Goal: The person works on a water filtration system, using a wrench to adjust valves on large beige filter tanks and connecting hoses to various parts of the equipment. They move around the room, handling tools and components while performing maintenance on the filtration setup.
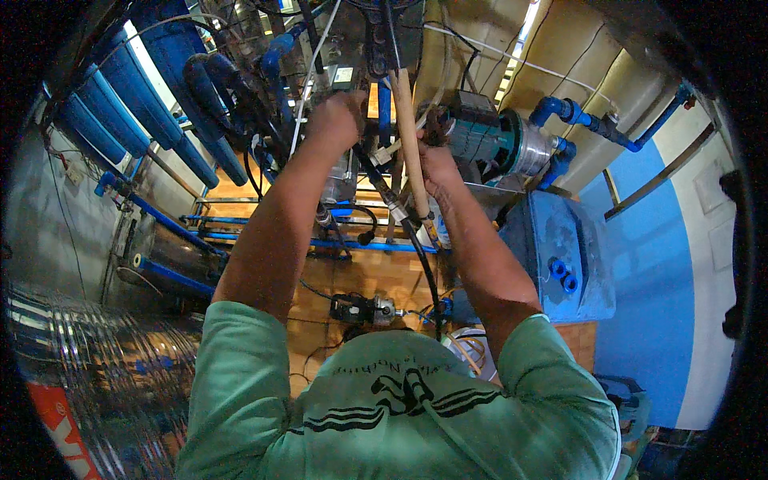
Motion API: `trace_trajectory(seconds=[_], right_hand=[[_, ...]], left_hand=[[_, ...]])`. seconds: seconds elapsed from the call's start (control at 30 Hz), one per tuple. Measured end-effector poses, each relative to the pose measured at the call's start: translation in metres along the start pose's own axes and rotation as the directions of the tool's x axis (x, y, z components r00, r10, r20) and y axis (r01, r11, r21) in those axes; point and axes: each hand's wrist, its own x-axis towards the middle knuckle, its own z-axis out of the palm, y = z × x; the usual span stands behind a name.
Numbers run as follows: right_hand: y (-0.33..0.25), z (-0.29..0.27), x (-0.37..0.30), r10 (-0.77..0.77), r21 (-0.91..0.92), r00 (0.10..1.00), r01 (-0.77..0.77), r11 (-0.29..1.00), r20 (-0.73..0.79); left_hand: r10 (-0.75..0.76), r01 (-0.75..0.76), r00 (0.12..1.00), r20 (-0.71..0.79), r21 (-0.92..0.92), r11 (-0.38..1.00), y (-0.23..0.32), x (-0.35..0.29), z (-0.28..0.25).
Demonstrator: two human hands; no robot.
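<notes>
Both my arms reach forward among pipes and cables. My left hand point(337, 120) is closed, its fingers curled away from view beside a small device with a lit screen point(343, 76); what it grips is hidden. My right hand point(437, 164) is beside the left end of a teal motor pump point(480, 138), partly behind a long tan tube point(406, 132). Its fingers are mostly hidden, so their hold does not show. Between the hands, a black hose point(374, 170) with a metal fitting point(397, 211) slants down toward my chest.
Blue pipes point(590, 122) join the pump on the right. Below them stands a blue tank point(552, 232). Blue cylinders point(132, 88) hang at upper left, above a wrapped shiny roll point(112, 360). A small black pump point(364, 309) sits on the wooden floor point(344, 276).
</notes>
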Motion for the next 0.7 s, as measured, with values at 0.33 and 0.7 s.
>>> trace_trajectory(seconds=[0.33,0.7], right_hand=[[-0.006,-0.002,-0.001,-0.007,-0.034,0.999,0.008,0.999,0.037],[-0.003,0.002,0.004,-0.046,0.011,0.999,0.046,0.999,-0.012]], left_hand=[[0.019,-0.015,0.999,-0.039,0.092,0.996,0.008,-0.006,-0.004],[0.114,-0.082,0.969,-0.221,0.151,0.985,0.002,0.005,0.001]])
